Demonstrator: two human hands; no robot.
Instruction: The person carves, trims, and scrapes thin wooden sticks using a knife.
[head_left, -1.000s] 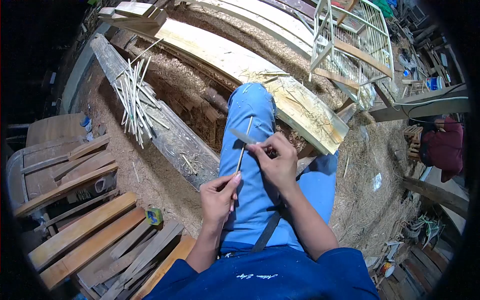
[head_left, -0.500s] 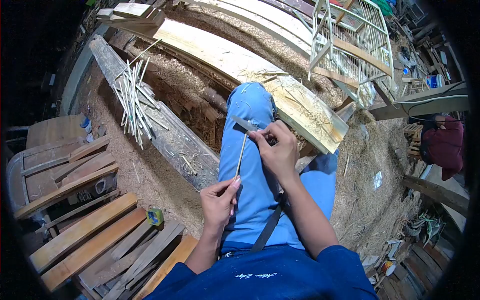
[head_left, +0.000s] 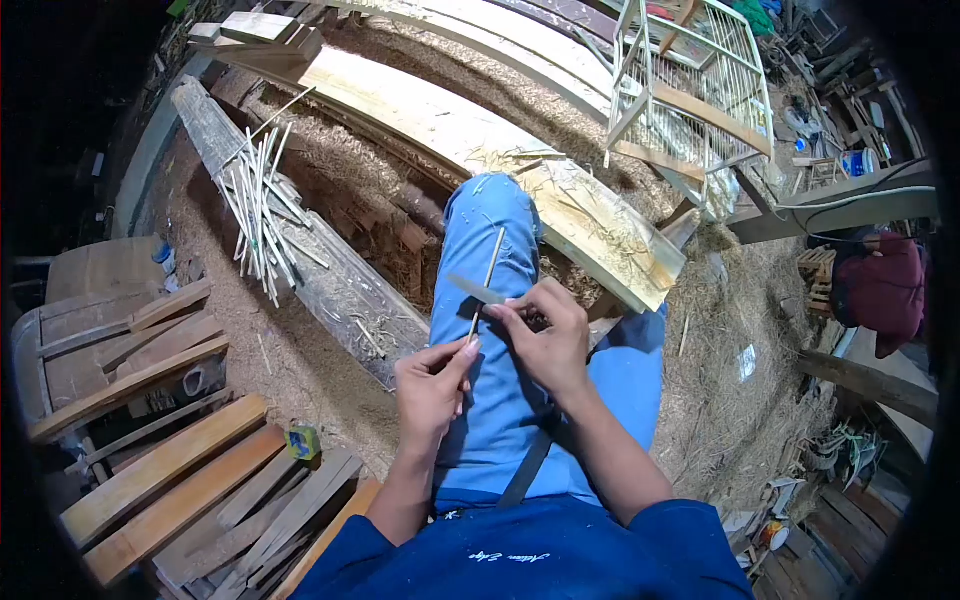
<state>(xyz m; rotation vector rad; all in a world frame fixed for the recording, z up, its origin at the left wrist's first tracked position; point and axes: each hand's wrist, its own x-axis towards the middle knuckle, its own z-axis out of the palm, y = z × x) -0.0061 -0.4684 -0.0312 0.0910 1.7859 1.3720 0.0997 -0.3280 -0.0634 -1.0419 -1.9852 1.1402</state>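
My left hand (head_left: 431,388) pinches the lower end of a thin wooden stick (head_left: 494,258), which slants upward over my blue-trousered knee (head_left: 490,205). In my closed right hand (head_left: 549,336) is a knife; its grey blade (head_left: 474,289) points up and left and lies across the stick a little above my left fingers. The knife's handle is hidden in my palm. To the left, a bundle of pale thin sticks (head_left: 262,215) rests on a weathered plank (head_left: 350,300).
A long pale board (head_left: 430,115) with shavings runs behind my knee. A white barred cage-like frame (head_left: 690,90) stands at upper right. Loose boards (head_left: 165,465) and a green-yellow block (head_left: 302,443) lie at lower left. Another person (head_left: 880,295) is at the far right.
The blade was near the stick's upper end half a second ago; now it is lower, nearer my left hand, with the stick's tip showing above it. The view has shifted slightly.
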